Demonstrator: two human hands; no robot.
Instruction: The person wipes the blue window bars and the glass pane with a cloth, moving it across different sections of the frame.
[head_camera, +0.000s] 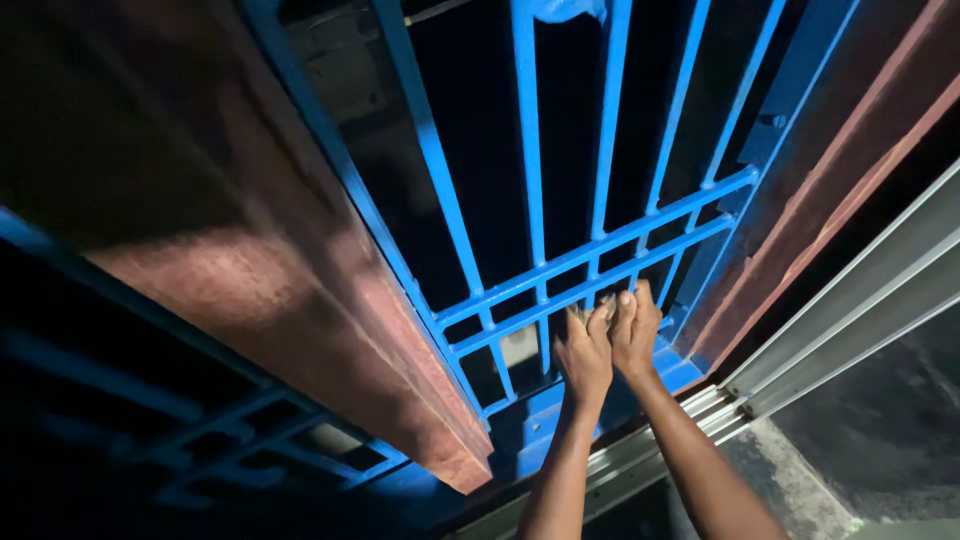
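Observation:
A blue metal gate (600, 245) of upright bars and two low crossbars stands in front of me, with darkness behind it. Both my hands reach to its lower part, pressed side by side just under the lower crossbar (560, 300). My left hand (585, 352) has its fingers bunched around a small pale scrap (579, 316) held against an upright bar. Beside it, my right hand (637, 330) touches the left one, its fingertips curled at the bar. The dim light hides what the right fingers grip.
A reddish-brown wall or pillar (230, 230) fills the left. Another blue grille (200, 430) lies in shadow at lower left. A silver metal sliding track (850, 320) runs along the right, above a grey concrete floor (800, 480).

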